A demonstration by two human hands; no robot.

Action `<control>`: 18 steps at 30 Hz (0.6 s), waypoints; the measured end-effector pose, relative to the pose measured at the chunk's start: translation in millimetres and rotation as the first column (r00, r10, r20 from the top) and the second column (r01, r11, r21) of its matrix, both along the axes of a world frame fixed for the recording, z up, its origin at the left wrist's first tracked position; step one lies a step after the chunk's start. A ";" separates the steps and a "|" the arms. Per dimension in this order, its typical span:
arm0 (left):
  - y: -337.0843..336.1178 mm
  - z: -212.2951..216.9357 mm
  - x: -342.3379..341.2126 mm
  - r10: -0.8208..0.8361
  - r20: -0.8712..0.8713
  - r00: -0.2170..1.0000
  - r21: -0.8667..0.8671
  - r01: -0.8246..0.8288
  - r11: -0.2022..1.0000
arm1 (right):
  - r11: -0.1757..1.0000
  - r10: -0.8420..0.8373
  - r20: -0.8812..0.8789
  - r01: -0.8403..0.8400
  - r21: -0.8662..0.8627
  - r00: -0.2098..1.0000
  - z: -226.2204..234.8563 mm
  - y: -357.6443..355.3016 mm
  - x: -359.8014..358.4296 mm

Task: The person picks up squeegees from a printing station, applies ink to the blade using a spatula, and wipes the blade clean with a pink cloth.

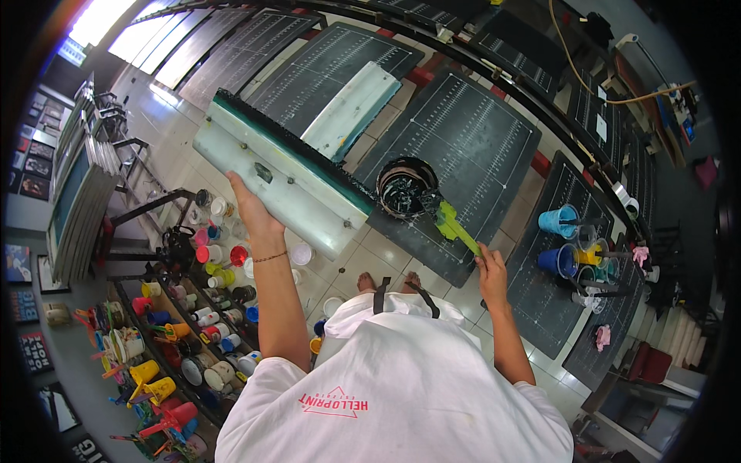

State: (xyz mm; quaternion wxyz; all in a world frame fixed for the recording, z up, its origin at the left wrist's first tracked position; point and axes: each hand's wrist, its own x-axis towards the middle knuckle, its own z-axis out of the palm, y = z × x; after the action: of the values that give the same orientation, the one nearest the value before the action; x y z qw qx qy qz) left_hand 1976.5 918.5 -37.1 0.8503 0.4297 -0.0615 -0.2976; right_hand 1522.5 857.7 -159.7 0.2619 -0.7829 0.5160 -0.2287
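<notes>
Currently left hand (251, 212) is gripping a long squeegee (282, 174), its axis running upper-left to lower-right. Right hand (492, 270) is clamping a green spatula (451, 225), blade pointing up-left into a black ink tub (405, 187) at the dark tabletop's (471, 147) near edge.

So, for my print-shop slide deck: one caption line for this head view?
Left hand holds a long squeegee while right hand dips a green spatula into a tub of dark ink.

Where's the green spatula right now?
The green spatula is right of centre in the head view, held in the right hand, its blade tip in the black ink tub on a dark platen.
</notes>
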 end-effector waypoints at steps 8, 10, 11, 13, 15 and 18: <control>1.8 -1.8 -0.5 -0.001 0.027 1.000 -0.006 0.001 1.000 | 0.999 0.010 0.025 -0.010 0.032 1.000 -3.2 0.5 -8.7; 2.6 -3.3 0.3 0.000 0.027 1.000 -0.007 0.000 1.000 | 0.999 0.009 0.023 -0.010 0.035 1.000 -3.7 1.1 -14.4; 2.9 -3.6 0.6 0.004 0.019 1.000 -0.005 -0.004 1.000 | 0.999 0.012 0.029 -0.013 0.032 1.000 -3.0 1.2 -16.7; 3.0 -4.3 -0.6 0.009 0.017 1.000 -0.001 -0.009 1.000 | 1.000 0.012 0.034 -0.013 0.023 0.999 0.4 2.5 -19.5; 3.2 -4.7 -2.7 0.008 0.030 1.000 0.003 -0.008 1.000 | 1.000 0.004 0.034 -0.004 0.009 0.999 6.1 4.5 -21.2; 2.8 -5.3 -4.7 0.007 0.036 0.999 0.005 -0.007 1.000 | 0.999 -0.020 0.051 0.017 0.042 0.998 11.0 6.5 -28.5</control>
State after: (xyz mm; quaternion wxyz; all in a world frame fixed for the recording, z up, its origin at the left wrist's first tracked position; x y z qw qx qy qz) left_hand 1971.7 921.3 -42.4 0.8490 0.4372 -0.0746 -0.2872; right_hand 1494.0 864.1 -148.7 0.2890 -0.7664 0.5208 -0.2406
